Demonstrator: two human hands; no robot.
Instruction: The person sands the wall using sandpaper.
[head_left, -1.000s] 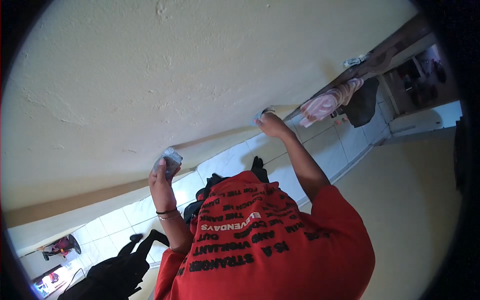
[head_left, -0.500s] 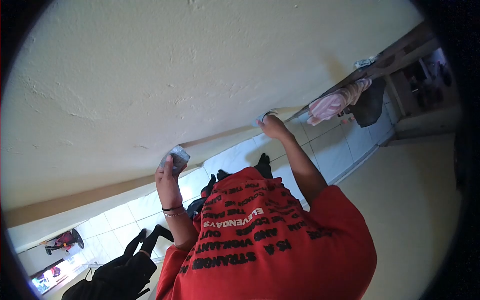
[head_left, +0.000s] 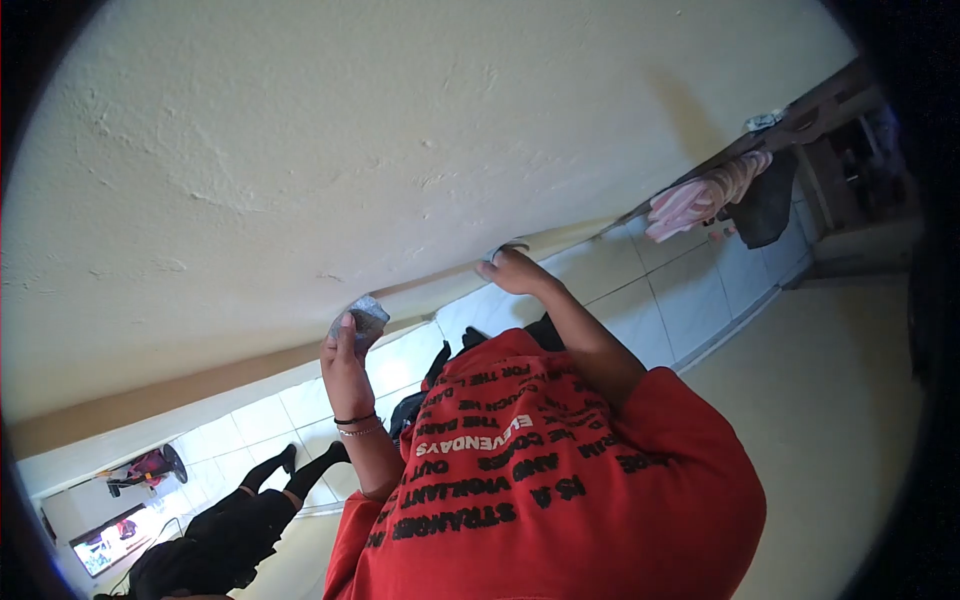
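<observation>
My left hand (head_left: 345, 362) grips a speckled grey block (head_left: 366, 318), with the thumb lying across its face. The block is right by the cream wall (head_left: 300, 130); I cannot tell whether it touches. Further right, my right hand (head_left: 515, 272) is closed on a thin, pale grey curved piece (head_left: 487, 268), close to the lower part of the wall. The fingers cover most of this piece, so its kind is unclear. Bumps and rough patches mark the wall's surface.
A pink striped cloth (head_left: 690, 205) and a dark cloth (head_left: 765, 210) hang from a wooden ledge (head_left: 800, 120) at right. White tiles (head_left: 690, 290) cover the floor. Another person in black (head_left: 215, 535) is at lower left, near a lit screen (head_left: 110, 540).
My right hand has moved left with its thin piece, closer to my left hand. The left hand still grips the block. The view has shifted slightly.
</observation>
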